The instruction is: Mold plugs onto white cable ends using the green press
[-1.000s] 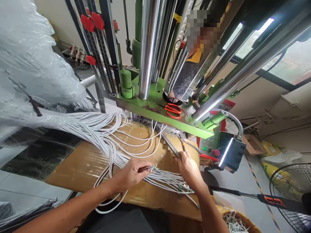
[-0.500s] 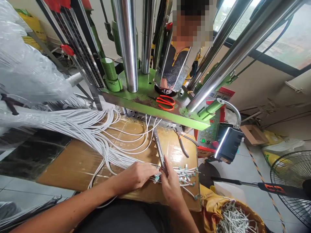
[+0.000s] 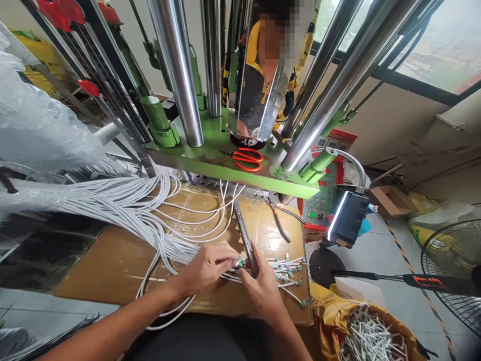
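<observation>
The person's left hand (image 3: 205, 265) pinches the end of one thin white wire (image 3: 236, 261) between thumb and fingertips. The wire tip has a small green cap. The right hand (image 3: 263, 286) is closed around the handle of a long metal tool (image 3: 246, 240), right next to that wire tip. The two hands almost touch. They sit low over a brown cardboard sheet (image 3: 112, 260) on the table. A big bunch of white wires (image 3: 124, 205) runs in from the left and fans out under the hands. More green-capped wire ends (image 3: 287, 268) lie just to the right. A pair of pliers (image 3: 280, 220) lies farther back. Orange scissors (image 3: 246, 159) rest on the green machine plate (image 3: 210, 160) behind.
</observation>
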Demonstrator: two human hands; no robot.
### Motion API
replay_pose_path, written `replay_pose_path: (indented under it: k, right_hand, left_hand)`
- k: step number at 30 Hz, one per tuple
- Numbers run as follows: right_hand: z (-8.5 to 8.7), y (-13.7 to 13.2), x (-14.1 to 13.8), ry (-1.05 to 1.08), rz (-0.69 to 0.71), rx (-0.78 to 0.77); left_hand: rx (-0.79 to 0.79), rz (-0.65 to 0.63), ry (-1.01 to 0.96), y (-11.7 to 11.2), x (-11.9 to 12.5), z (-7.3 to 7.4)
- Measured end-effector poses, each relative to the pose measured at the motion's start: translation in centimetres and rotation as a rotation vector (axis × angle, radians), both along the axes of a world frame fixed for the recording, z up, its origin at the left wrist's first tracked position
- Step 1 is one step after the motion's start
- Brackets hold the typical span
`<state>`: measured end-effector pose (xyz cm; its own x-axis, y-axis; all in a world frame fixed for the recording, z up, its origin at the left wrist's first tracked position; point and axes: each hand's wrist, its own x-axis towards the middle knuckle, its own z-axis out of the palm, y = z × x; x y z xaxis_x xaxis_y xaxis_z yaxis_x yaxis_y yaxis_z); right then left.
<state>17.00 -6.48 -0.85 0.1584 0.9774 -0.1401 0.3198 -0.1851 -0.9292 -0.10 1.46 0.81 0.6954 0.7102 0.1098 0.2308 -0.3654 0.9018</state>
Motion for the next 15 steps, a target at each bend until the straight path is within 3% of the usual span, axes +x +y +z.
replay_pose_path:
  k: [3, 6, 8, 13, 15]
  right_hand:
    - [0.6, 0.1, 0.0, 0.065, -0.025, -0.065]
    - [1.0, 0.3, 0.1, 0.141, -0.046, -0.077]
    - [1.1, 0.4, 0.3, 0.223, -0.050, -0.078]
    - [1.5, 0.6, 0.5, 0.301, -0.061, -0.085]
    - [1.5, 0.6, 0.5, 0.296, -0.064, -0.077]
  left_hand:
    - [-0.405, 0.074, -0.041, 1.0, -0.4, 1.5]
    - [-0.495, 0.071, -0.071, 1.6, -0.6, 1.7]
    - [-0.359, 0.086, -0.014, 1.6, -0.5, 1.1]
    - [0.308, 0.074, -0.021, 1.4, 0.1, -1.0]
    - [0.478, 0.052, -0.028, 1.3, 0.2, -1.6]
